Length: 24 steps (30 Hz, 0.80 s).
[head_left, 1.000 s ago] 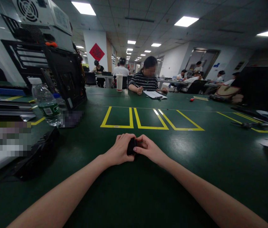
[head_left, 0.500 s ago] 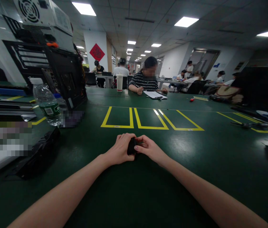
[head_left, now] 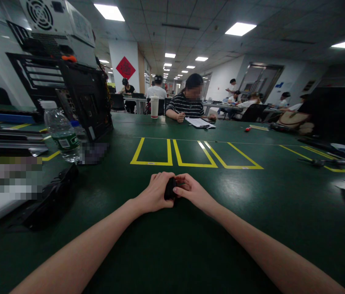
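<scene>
Between my two hands is a small dark black object (head_left: pixel 169 188), whose kind I cannot make out. My left hand (head_left: pixel 155 192) curls around it from the left, fingers over the top and thumb below. From the right, my right hand (head_left: pixel 191 189) pinches its side with thumb and fingertips. Both hands are low over the green table (head_left: pixel 172 253), just in front of the yellow tape frames (head_left: pixel 151 163). Fingers cover much of the object, so its far side is hidden.
To the left stand a plastic water bottle (head_left: pixel 62 132) and an open black computer case (head_left: pixel 88 96). A black strap-like item (head_left: pixel 50 196) lies nearer. Across the table a person in a striped top (head_left: pixel 186 104) sits at a clipboard (head_left: pixel 200 122), near a tall cup (head_left: pixel 154 107).
My hands and the black object stay almost in place. The view has shifted very slightly. The seated person's head across the table is bent a little lower.
</scene>
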Each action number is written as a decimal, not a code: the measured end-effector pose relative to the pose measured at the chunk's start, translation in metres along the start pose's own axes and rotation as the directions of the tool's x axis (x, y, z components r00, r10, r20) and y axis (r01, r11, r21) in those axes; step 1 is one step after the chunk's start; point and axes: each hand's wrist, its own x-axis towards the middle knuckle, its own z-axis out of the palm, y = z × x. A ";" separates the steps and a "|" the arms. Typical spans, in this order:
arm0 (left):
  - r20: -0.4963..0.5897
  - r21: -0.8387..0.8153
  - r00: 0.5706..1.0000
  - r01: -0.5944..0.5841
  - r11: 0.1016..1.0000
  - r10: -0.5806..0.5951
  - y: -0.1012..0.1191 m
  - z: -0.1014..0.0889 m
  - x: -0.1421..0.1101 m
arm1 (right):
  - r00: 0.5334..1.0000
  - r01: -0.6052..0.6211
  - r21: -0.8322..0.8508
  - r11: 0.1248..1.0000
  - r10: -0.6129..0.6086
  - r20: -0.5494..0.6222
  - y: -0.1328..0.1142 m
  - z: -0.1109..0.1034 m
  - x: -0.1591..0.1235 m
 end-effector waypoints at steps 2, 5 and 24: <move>0.012 -0.003 1.000 0.004 1.000 -0.004 0.000 -0.002 0.000 | 1.000 -0.007 0.003 1.000 0.006 0.026 -0.001 -0.001 0.000; 0.025 -0.010 1.000 0.000 1.000 0.000 0.000 -0.003 -0.001 | 0.997 0.047 0.012 0.999 -0.047 0.066 -0.001 -0.001 0.000; 0.035 -0.007 0.999 0.001 1.000 -0.001 0.003 -0.005 0.000 | 0.996 0.066 0.020 0.998 -0.067 0.065 -0.002 -0.002 -0.001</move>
